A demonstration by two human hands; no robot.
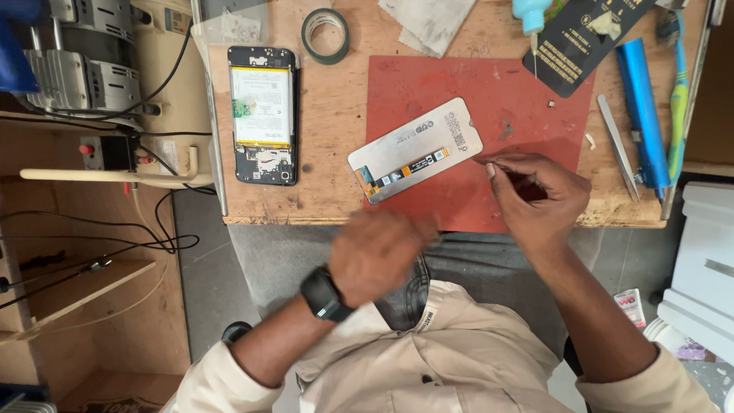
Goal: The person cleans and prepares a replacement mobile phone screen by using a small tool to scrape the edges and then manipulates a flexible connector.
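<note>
The right hand (535, 200) rests on a flat red mat (428, 84), which looks like smooth rubber and has a rectangular shape. Its fingers are curled in, and thumb and forefinger are pinched close together just beside the right end of a phone screen panel (415, 149); whether something thin is between them, I cannot tell. This panel lies face down and tilted on the mat, grey and slightly shiny, with rounded corners and one narrow strip with orange marks along it. The left hand (375, 256) is blurred, below the near edge of the bench (336, 138), loosely closed, and it holds nothing that I can see. On its wrist is one black watch (323, 294).

The bench is of worn, scratched wood. On the bare wood to the left of the mat lies one opened phone (263, 115), a black frame with a pale battery (262, 107) inside. Above it is one ring of dark tape (325, 35), and beside that one crumpled grey cloth (428, 23). On the right side lie one pair of metal tweezers (618, 147), thin and pointed, one blue metal cylinder tool (642, 111), one green toothbrush (677, 99) and one black card (585, 42). One light blue plastic bottle (531, 15) with a fine tip stands at the top edge.
</note>
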